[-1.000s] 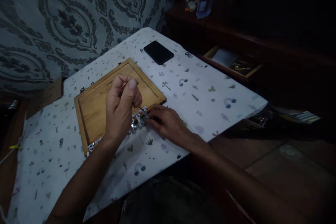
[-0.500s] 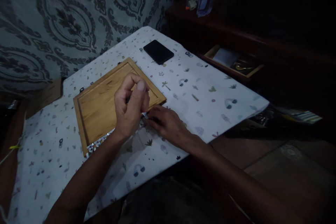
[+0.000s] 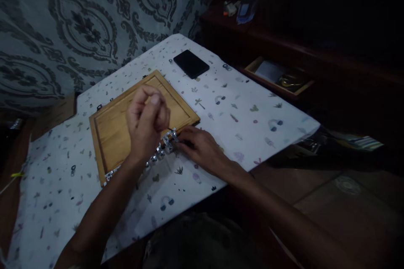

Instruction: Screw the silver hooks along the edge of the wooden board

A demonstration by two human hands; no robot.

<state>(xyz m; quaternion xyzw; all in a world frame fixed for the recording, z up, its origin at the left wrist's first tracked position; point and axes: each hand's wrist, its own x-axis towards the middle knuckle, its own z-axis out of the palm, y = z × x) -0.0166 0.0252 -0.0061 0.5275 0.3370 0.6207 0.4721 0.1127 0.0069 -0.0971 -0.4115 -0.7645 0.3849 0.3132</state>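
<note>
A wooden board (image 3: pixel 116 130) with a raised border lies on the table. Along its near edge runs a shiny metal strip with several hook-like pieces (image 3: pixel 159 150), partly hidden by my left forearm. Over the board my left hand (image 3: pixel 147 119) is raised, its fingers curled closed. A thin dark tip shows between that hand and the strip's right end, but what the fingers hold is hidden. My right hand (image 3: pixel 200 147) has its fingers pinched together at the right end of the metal strip, by the board's corner.
A black phone or tablet (image 3: pixel 191 64) lies behind the board on the patterned white tablecloth (image 3: pixel 233 96). To the right is an open drawer (image 3: pixel 280 76) with things in it. A piece of brown cardboard (image 3: pixel 57 117) stands at the left, beside the patterned wall.
My left hand has moved left and slightly up from the strip's right end, uncovering more of the metal pieces. My right hand has stayed at the strip.
</note>
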